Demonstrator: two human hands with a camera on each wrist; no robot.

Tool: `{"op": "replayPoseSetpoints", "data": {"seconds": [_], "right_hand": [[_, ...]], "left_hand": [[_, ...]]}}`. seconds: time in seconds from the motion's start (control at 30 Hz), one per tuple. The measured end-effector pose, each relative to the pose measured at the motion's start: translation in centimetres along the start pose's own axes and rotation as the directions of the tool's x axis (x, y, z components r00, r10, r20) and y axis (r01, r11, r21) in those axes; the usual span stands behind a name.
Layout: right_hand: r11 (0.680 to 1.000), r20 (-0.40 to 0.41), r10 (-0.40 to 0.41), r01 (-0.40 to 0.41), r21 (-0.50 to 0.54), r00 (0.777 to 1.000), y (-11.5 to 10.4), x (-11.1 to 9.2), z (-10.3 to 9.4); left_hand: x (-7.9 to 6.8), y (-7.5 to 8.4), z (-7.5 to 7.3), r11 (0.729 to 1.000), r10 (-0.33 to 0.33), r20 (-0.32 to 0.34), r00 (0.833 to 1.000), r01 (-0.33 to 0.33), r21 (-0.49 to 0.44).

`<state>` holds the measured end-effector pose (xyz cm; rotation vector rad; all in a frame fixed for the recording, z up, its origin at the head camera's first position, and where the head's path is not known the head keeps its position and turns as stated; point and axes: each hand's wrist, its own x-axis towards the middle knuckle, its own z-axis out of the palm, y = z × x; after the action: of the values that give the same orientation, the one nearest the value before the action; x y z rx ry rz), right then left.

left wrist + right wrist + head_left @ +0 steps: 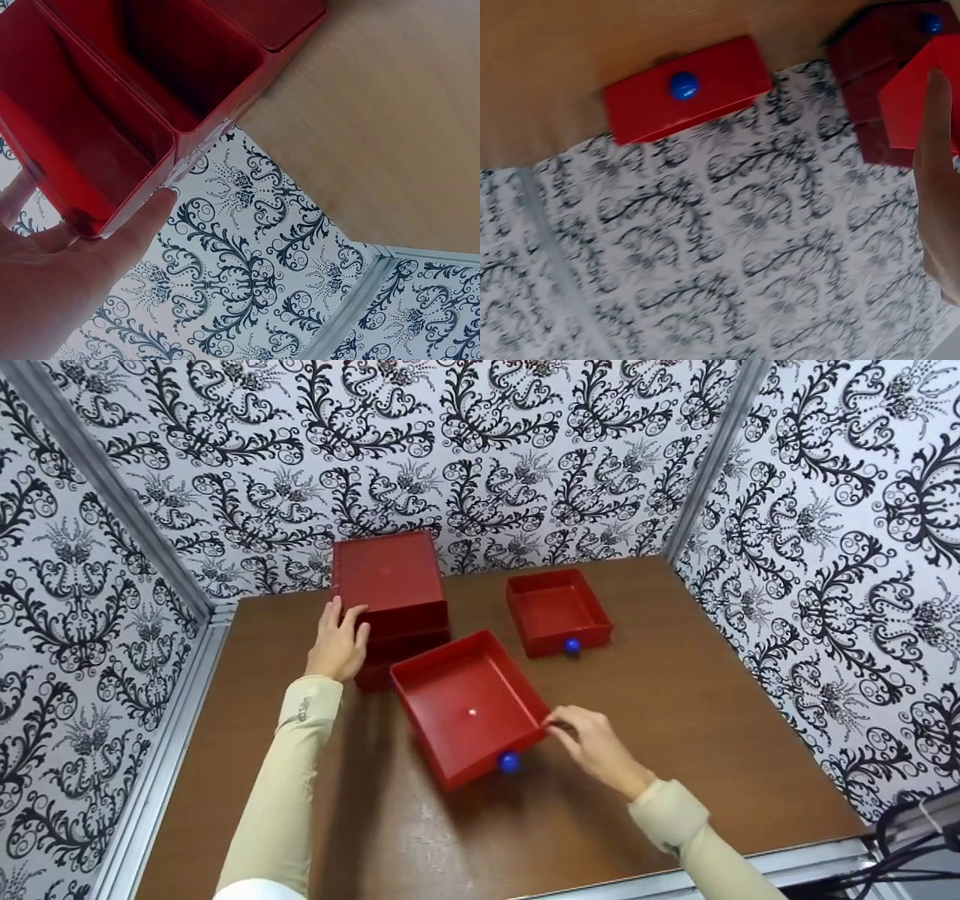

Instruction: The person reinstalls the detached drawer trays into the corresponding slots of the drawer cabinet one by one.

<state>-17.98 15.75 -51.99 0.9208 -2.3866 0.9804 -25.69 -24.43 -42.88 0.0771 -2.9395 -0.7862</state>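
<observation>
My right hand (596, 746) pinches the front right corner of a red drawer (465, 701) with a blue knob (509, 762). The drawer is turned at an angle in front of the red cabinet (388, 574), its inside facing up, with a small pale spot on its floor. In the right wrist view, a finger (934, 127) lies along the drawer. My left hand (337, 645) rests on the cabinet's front left edge, fingers spread over the corner. The left wrist view shows the cabinet's compartments (187, 67) open at the front, and the left hand (67, 277) against the corner.
A second red drawer (555, 611) with a blue knob (572, 646) lies at the back right of the brown table (660, 712). Patterned panels (480, 457) wall the back and sides. Black cables (900, 859) hang at the lower right.
</observation>
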Motion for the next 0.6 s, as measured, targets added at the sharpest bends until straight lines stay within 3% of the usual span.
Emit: {"op": "replayPoseSetpoints", "data": {"seconds": [0.27, 0.6], "right_hand": [[0.996, 0.106, 0.041, -0.049, 0.071, 0.993, -1.6, 2.0, 2.7], [0.992, 0.162, 0.023, -0.043, 0.119, 0.987, -2.5, 3.7, 4.7]], "left_hand": [[0.0, -0.2, -0.3, 1.0, 0.004, 0.024, 1.0, -0.004, -0.008], [0.1, -0.3, -0.3, 1.0, 0.007, 0.025, 1.0, -0.007, -0.011]]}}
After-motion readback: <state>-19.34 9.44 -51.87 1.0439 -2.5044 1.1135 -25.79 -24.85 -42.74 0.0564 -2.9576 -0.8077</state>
